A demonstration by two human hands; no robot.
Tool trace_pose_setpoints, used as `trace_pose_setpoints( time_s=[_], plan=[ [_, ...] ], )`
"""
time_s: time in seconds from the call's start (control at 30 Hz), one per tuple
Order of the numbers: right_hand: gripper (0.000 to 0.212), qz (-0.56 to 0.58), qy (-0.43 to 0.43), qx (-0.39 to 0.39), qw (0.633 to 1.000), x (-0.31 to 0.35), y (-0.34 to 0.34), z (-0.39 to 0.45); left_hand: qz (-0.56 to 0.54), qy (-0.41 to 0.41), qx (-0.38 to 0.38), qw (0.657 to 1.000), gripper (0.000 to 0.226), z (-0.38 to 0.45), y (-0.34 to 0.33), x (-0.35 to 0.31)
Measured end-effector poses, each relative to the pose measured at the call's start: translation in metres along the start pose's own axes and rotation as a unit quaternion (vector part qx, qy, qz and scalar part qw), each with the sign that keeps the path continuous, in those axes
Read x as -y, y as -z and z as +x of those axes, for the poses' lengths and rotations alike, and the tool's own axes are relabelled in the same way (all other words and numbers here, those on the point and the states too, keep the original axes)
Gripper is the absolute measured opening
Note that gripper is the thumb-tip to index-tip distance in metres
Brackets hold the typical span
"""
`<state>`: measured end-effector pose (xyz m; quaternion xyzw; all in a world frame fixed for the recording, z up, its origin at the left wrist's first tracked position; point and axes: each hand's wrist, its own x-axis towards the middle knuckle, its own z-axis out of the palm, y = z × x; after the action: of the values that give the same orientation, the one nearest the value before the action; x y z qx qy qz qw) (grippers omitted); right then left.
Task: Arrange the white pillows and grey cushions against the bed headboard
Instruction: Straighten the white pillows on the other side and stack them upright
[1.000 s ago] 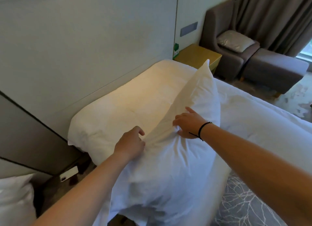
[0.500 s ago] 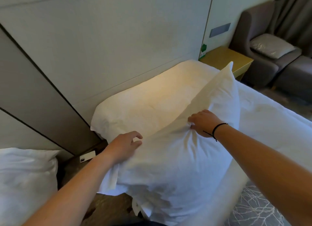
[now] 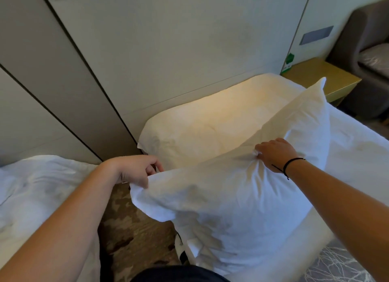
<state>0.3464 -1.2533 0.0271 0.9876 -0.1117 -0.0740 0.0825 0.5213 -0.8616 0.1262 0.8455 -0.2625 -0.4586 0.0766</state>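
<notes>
A white pillow (image 3: 242,197) leans tilted over the near end of the bed, one corner pointing up to the right. My left hand (image 3: 134,170) pinches its near left corner. My right hand (image 3: 273,153), with a black cord on the wrist, bunches the fabric along its upper edge. Behind it a second white pillow (image 3: 210,121) lies flat against the pale headboard (image 3: 179,50). A grey cushion (image 3: 374,58) rests on the armchair at the far right.
A wooden bedside table (image 3: 322,79) stands right of the headboard, beside a grey armchair (image 3: 362,29). Another bed with white bedding (image 3: 37,197) is at the left. Patterned carpet (image 3: 134,235) fills the narrow gap between the two beds.
My left hand has slid to the pillow's left corner and pinched it. The view has swung left, so the neighbouring bed shows more. My right hand keeps its hold.
</notes>
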Motion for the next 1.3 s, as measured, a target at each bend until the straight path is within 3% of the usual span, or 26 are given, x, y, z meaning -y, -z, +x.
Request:
trace_pose_setpoints(
  time_s=[0.1, 0.2, 0.37, 0.5, 0.7, 0.83, 0.9, 1.0, 1.1, 1.3],
  plan=[
    [0.016, -0.007, -0.007, 0.000, 1.000, 0.001, -0.002, 0.000, 0.121, 0.054, -0.032, 0.991, 0.047, -0.011, 0.006, -0.001],
    [0.017, -0.007, -0.016, -0.002, 1.000, 0.002, -0.004, -0.003, 0.145, 0.079, -0.089, 0.982, 0.039, -0.006, -0.001, -0.013],
    [0.017, 0.017, -0.021, -0.018, 0.999, 0.005, -0.002, -0.011, 0.069, -0.072, -0.227, 0.969, 0.046, 0.037, -0.056, -0.070],
    [0.018, 0.036, -0.017, -0.018, 0.999, 0.001, 0.001, -0.018, 0.075, -0.078, -0.192, 0.975, 0.079, 0.069, -0.100, -0.118],
    [0.017, 0.064, 0.007, 0.019, 0.998, -0.016, 0.004, -0.022, 0.110, -0.058, -0.262, 0.957, 0.076, 0.086, -0.123, -0.145],
    [0.041, 0.064, 0.026, 0.084, 0.994, -0.034, 0.012, -0.008, 0.126, -0.054, -0.270, 0.953, 0.090, 0.094, -0.129, -0.151],
    [0.055, 0.052, 0.033, 0.144, 0.988, -0.040, 0.016, 0.002, 0.130, -0.059, -0.266, 0.953, 0.081, 0.100, -0.129, -0.151],
    [0.062, 0.016, 0.052, 0.185, 0.981, -0.045, 0.011, 0.014, 0.112, -0.095, -0.299, 0.943, 0.038, 0.112, -0.131, -0.146],
    [0.044, 0.014, 0.038, 0.148, 0.988, -0.040, -0.002, 0.017, 0.126, -0.126, -0.344, 0.922, 0.032, 0.126, -0.130, -0.135],
    [0.024, 0.038, -0.067, 0.023, 0.997, -0.017, -0.018, 0.037, 0.080, -0.209, -0.381, 0.897, 0.030, 0.165, -0.087, -0.114]
  ],
)
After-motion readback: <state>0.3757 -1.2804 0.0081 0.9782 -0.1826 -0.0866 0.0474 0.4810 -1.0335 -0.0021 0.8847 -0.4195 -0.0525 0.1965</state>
